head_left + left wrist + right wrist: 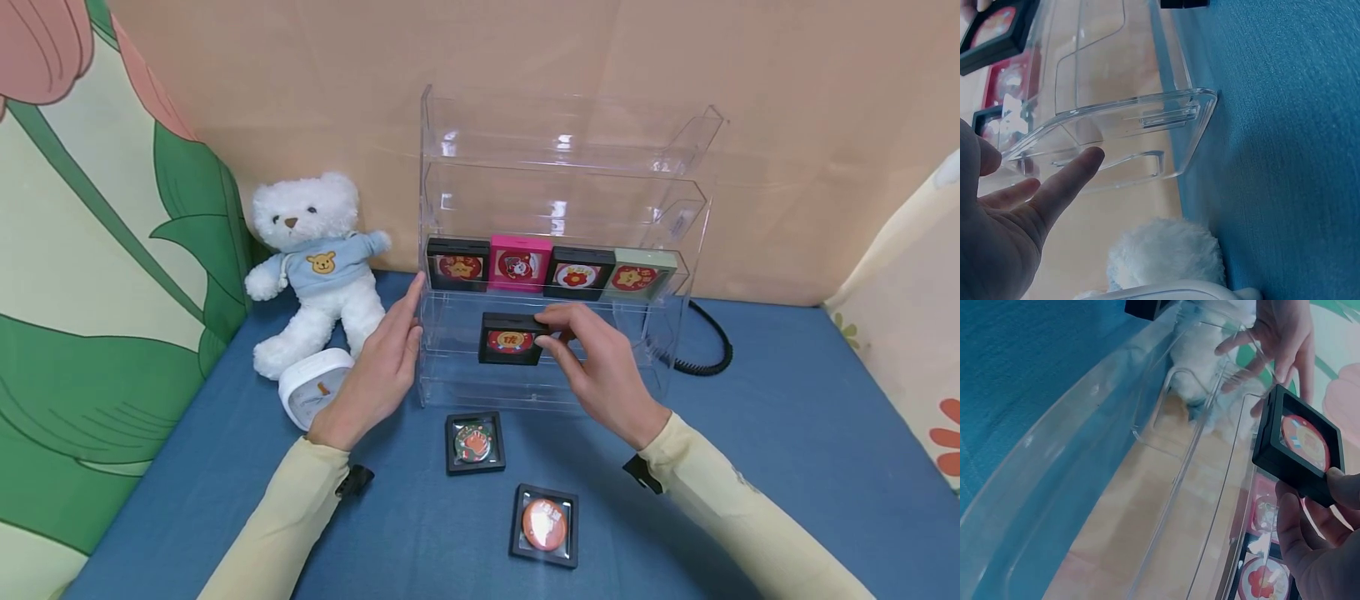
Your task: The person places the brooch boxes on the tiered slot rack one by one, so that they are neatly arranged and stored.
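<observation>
Blue table (787, 425): the right hand (606, 375) pinches a black case (508, 340) just left of its palm, at the clear rack (555, 221). Left hand (377, 371), fingers extended, is beside the rack. Level case, steadied rack should serve best.

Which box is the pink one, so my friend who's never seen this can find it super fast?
Right of the white teddy bear stands a clear plastic rack. Partway up it, four boxes stand in a row, and the pink box is second from the left. Its bright pink frame sets it apart: both neighbours are black.
</observation>
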Demonstrator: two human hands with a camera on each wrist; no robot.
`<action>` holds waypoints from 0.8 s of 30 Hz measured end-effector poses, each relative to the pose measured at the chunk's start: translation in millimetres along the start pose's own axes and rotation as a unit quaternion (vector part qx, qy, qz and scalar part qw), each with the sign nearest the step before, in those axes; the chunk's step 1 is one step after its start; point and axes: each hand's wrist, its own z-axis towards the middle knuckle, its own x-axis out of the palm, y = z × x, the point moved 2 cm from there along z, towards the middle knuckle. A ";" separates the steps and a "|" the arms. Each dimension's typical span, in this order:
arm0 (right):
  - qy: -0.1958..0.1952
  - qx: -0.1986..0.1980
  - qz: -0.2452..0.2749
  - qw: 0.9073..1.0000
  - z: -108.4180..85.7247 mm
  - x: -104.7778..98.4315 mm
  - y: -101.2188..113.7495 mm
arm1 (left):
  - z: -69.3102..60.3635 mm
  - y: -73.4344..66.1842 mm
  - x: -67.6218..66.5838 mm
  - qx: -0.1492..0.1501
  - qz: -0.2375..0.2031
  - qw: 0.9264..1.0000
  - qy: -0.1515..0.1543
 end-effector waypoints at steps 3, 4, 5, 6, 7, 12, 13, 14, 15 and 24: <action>0.002 0.002 -0.004 1.000 3.5 1.5 0.4 | -0.2 -0.9 0.0 0.002 -0.003 1.000 -0.001; 0.003 0.004 -0.005 1.000 4.6 2.1 0.5 | -0.2 -1.1 0.0 0.002 -0.004 1.000 -0.001; 0.004 0.006 -0.005 1.000 5.7 2.6 0.7 | -0.2 -1.3 -0.1 0.003 -0.004 1.000 -0.001; 0.004 0.007 -0.005 1.000 6.8 2.9 1.1 | -0.2 -1.3 -0.1 0.003 -0.004 1.000 -0.002; 0.003 0.009 -0.004 1.000 7.9 3.3 1.5 | -0.2 -1.3 -0.1 0.004 -0.005 1.000 -0.002; 0.003 0.014 -0.001 1.000 12.0 5.8 2.0 | 0.1 -1.0 -0.1 0.006 -0.005 1.000 -0.005; 0.004 0.014 0.000 1.000 12.7 6.4 1.9 | 0.1 -1.0 -0.1 0.006 -0.005 1.000 -0.006; 0.004 0.014 -0.001 1.000 13.4 7.0 1.6 | 0.1 -1.0 -0.1 0.007 -0.005 1.000 -0.006; 0.004 0.014 0.001 1.000 14.1 7.5 1.4 | 0.1 -1.0 -0.1 0.007 -0.005 1.000 -0.006; -0.002 0.001 0.002 1.000 21.1 14.4 -1.3 | 0.3 -1.0 -0.4 0.009 -0.004 1.000 -0.007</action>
